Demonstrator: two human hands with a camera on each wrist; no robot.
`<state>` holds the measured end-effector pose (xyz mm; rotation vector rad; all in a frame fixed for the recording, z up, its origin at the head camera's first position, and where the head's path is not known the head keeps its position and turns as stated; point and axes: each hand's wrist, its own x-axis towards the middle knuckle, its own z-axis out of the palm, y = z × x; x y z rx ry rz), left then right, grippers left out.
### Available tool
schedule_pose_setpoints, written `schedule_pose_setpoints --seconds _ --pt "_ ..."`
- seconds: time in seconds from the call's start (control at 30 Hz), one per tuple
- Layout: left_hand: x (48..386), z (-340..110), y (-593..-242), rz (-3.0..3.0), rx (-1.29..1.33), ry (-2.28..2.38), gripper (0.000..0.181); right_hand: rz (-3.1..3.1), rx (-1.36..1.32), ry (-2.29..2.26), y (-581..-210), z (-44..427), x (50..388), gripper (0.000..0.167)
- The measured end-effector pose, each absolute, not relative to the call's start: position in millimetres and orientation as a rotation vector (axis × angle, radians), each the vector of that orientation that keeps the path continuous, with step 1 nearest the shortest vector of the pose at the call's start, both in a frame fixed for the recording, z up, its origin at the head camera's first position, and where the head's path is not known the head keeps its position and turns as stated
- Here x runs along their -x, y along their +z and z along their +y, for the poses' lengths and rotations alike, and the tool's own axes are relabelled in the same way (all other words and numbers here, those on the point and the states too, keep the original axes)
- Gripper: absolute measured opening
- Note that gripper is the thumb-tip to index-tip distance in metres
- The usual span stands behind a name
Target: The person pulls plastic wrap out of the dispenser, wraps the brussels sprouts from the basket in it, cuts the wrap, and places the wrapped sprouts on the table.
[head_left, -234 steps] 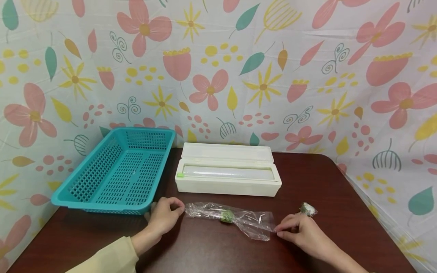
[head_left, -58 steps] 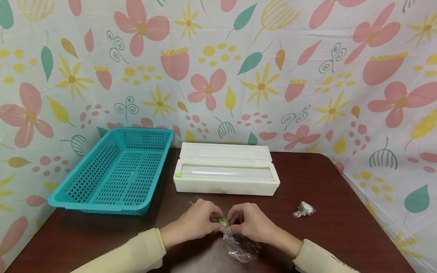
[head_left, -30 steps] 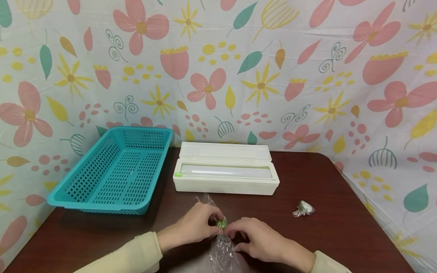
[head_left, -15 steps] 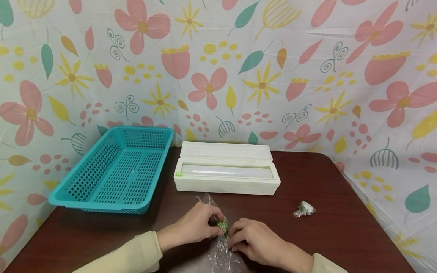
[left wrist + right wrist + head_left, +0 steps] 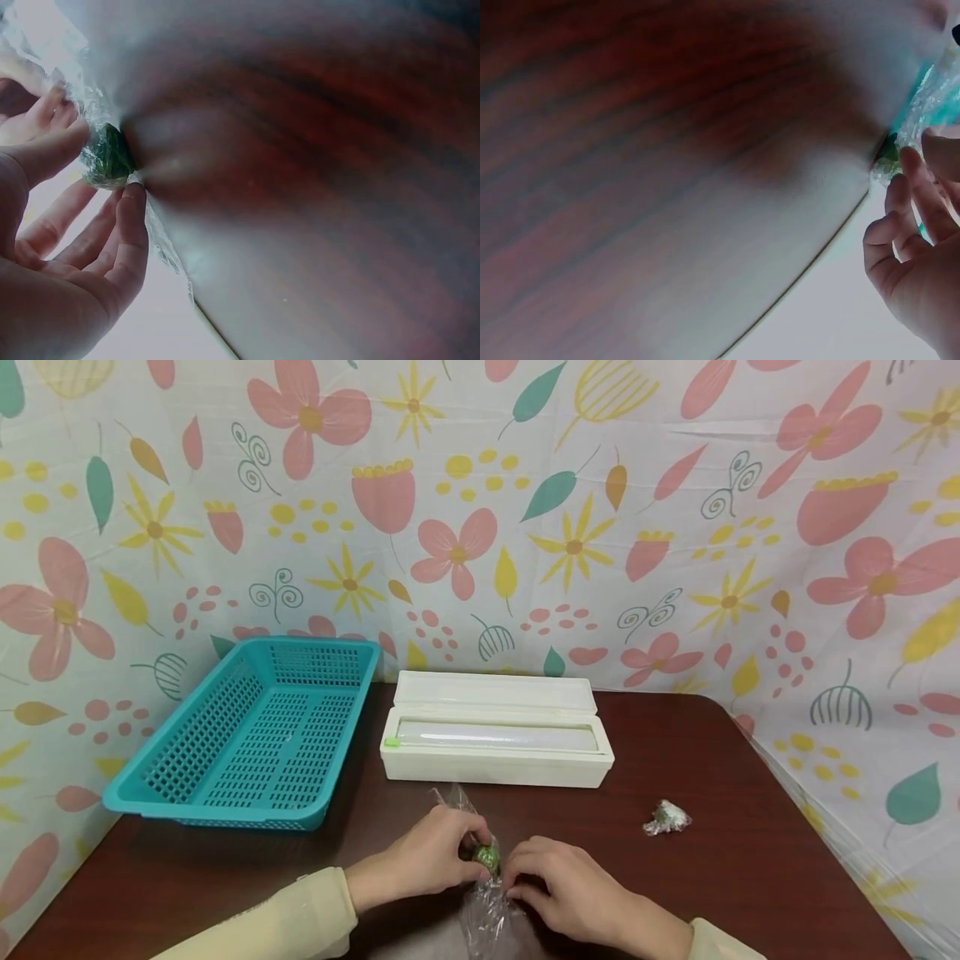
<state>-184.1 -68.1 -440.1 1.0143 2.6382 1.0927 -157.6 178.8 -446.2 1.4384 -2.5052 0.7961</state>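
Note:
A small green lump point(image 5: 486, 858), perhaps a piece of vegetable, sits inside clear plastic film point(image 5: 483, 922) in front of me. My left hand point(image 5: 423, 853) pinches the lump between thumb and fingers. On its right side, my right hand point(image 5: 566, 885) pinches the film close to the lump. One loose end of film trails towards me and another sticks out beyond my left hand. In the left wrist view the dark green lump point(image 5: 111, 156) shows through the film between thumb and fingertips. Fingers partly cover it in the right wrist view.
A white box point(image 5: 498, 768) with its lid up holds a roll of film point(image 5: 498, 736) behind my hands. The teal basket point(image 5: 217, 814) stands at the left. A small film-wrapped bundle point(image 5: 667, 817) lies on the dark table point(image 5: 720, 877) at the right.
Earlier my hands held opposite ends of the film, stretched left to right. Both have come together at the lump, and the film has turned to run towards me. The last half second shows little movement.

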Motion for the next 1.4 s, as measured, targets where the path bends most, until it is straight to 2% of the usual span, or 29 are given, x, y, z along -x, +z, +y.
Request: schedule_pose_setpoints --seconds 0.2,0.4,0.47,0.63,0.8,1.0,1.17,1.4 --pt "184.7 -68.1 -441.2 2.634 -1.018 1.116 0.023 -2.575 -1.38 0.898 -444.5 178.1 157.0 0.018" --pt "186.0 -66.5 -442.0 2.626 -1.031 1.143 0.018 -2.559 -1.478 0.78 -444.9 176.4 155.6 0.042" --pt "186.1 -66.3 -442.3 2.635 -1.031 1.142 0.018 -2.538 -1.541 0.744 -444.9 175.0 155.6 0.045" --pt "185.9 -66.7 -442.4 2.647 -1.024 1.132 0.02 -2.443 -1.628 0.674 -448.5 170.2 156.1 0.035" --pt "186.4 -66.6 -443.3 2.638 -1.029 1.134 0.021 -2.39 -1.588 0.685 -452.9 166.7 157.3 0.021" --pt "186.4 -67.5 -443.2 2.643 -1.05 1.126 0.021 -2.384 -1.556 0.755 -450.1 166.1 156.2 0.02" --pt "187.1 -68.9 -442.6 2.639 -1.096 1.115 0.022 -2.429 -1.53 1.054 -438.0 166.5 155.8 0.02" --pt "188.9 -72.1 -443.0 2.572 -1.14 1.17 0.019 -2.517 -1.283 1.312 -429.5 164.7 161.3 0.021"
